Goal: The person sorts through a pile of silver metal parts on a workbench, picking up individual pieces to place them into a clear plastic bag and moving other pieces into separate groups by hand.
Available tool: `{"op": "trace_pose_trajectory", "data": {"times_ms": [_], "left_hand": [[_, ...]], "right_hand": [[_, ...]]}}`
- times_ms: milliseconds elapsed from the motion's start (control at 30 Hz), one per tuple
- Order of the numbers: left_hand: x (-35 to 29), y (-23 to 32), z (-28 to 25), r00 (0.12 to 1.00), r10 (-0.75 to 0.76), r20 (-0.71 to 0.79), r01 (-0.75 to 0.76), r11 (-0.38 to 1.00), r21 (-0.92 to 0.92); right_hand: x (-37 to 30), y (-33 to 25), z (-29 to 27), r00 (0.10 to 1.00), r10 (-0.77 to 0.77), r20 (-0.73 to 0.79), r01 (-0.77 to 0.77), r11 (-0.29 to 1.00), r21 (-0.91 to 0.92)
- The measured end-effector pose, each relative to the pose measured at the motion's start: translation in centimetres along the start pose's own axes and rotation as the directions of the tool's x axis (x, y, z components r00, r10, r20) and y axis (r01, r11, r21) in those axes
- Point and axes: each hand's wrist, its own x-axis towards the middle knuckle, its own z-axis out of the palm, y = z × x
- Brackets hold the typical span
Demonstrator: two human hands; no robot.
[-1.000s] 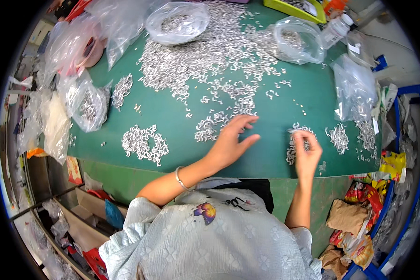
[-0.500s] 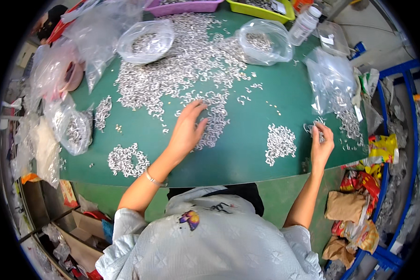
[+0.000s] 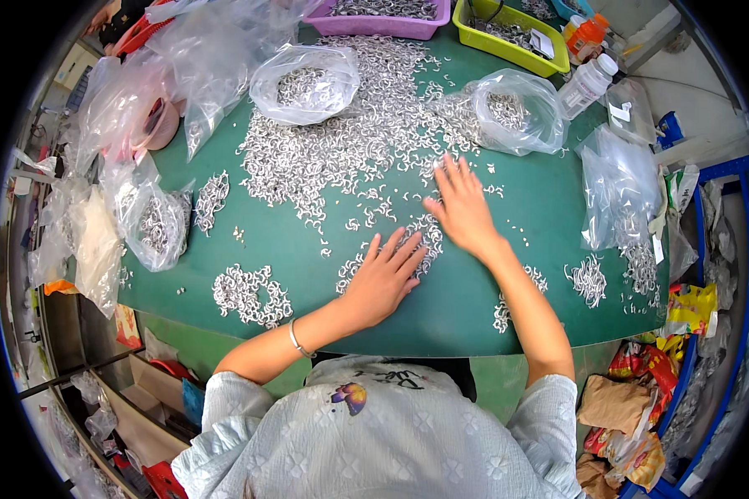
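Observation:
Small silvery C-shaped metal pieces (image 3: 308, 162) cover the middle and back of the green table (image 3: 374, 320) in a broad spread. My left hand (image 3: 383, 281) lies palm down with fingers apart over a small cluster of these pieces in front of me. Farther away and to the right, my right hand (image 3: 463, 206) reaches to the near right edge of the big spread, its fingers stretched out. Some pieces lie under or beside both hands, partly hidden by them. A small pile (image 3: 252, 296) sits at the left front, and another pile (image 3: 588, 281) at the right.
Open clear bags of pieces stand at the back, one on the left (image 3: 304, 83) and one on the right (image 3: 520, 112). Behind them are a purple tray (image 3: 379, 27) and a yellow tray (image 3: 512, 51). A white bottle (image 3: 588, 86) stands at the back right. Blue racking (image 3: 745, 195) borders the right side.
My right hand has moved from the small pile at the right to the edge of the main spread. My left hand has come nearer to me, over the cluster. The view has shifted slightly.

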Motion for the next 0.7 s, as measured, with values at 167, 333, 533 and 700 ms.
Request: {"op": "trace_pose_trajectory", "data": {"times_ms": [167, 333, 533, 700], "left_hand": [[-2.0, -0.7, -1.0, 0.999, -0.031, -0.035, 0.027, 0.992, -0.121], [1.6, -2.5, -3.2, 0.953, -0.179, -0.246, 0.099, 0.947, -0.305], [6.5, -4.6, -1.6, 0.938, -0.089, -0.334, 0.041, 0.988, -0.146], [6.7, -5.3, -0.5, 0.952, -0.073, -0.297, 0.043, 0.994, -0.104]], "right_hand": [[-5.3, -3.8, -3.1, 0.959, -0.17, 0.227, 0.138, 0.979, 0.149], [-3.9, -2.2, -6.1, 0.978, -0.104, 0.18, 0.013, 0.894, 0.448], [-0.2, -0.5, -3.9, 0.991, 0.124, -0.047, -0.092, 0.897, 0.431], [-3.0, -1.9, -2.4, 0.995, -0.097, 0.007, 0.092, 0.961, 0.262]]}}
